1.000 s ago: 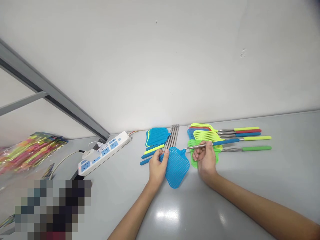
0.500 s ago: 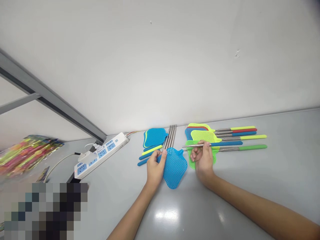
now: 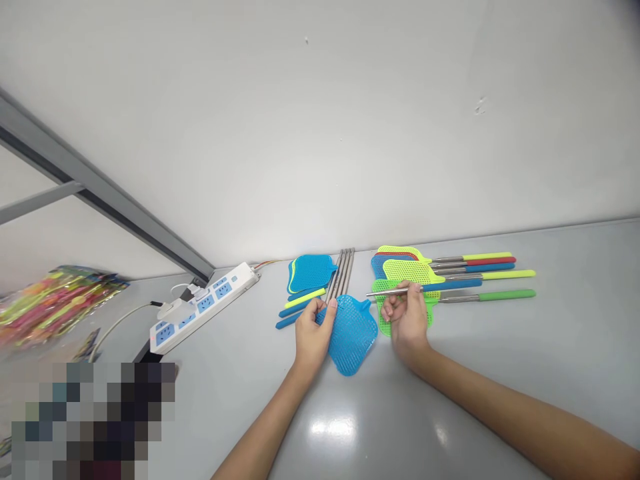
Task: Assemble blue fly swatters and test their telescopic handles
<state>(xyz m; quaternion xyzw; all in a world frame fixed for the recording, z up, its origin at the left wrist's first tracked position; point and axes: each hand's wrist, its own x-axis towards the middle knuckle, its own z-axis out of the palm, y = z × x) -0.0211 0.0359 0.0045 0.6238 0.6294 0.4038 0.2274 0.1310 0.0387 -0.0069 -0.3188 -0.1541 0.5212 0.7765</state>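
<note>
My left hand (image 3: 313, 337) pinches a blue perforated fly swatter head (image 3: 351, 340) by its edge, its short socket pointing up and to the right. In my right hand (image 3: 409, 320) is a metal rod with a blue handle (image 3: 453, 285), held level, its bare tip close to that socket but apart from it. Under and behind my right hand lies a green fly swatter (image 3: 507, 295). Beyond it are several more swatters with heads and handles joined, among them a yellow one (image 3: 507, 275) and a red-handled one (image 3: 490, 261).
Loose blue swatter heads (image 3: 313, 272) are stacked by the wall, near several metal rods (image 3: 345, 267) and loose blue and yellow handles (image 3: 305, 298). A white power strip (image 3: 205, 307) with plugs stands at left. Bagged colourful items (image 3: 60, 300) lie farther left on the grey table (image 3: 400, 413).
The blue swatter head has turned and shifted slightly to the right in my left hand. The rod in my right hand has tilted a little; its tip stays near the socket.
</note>
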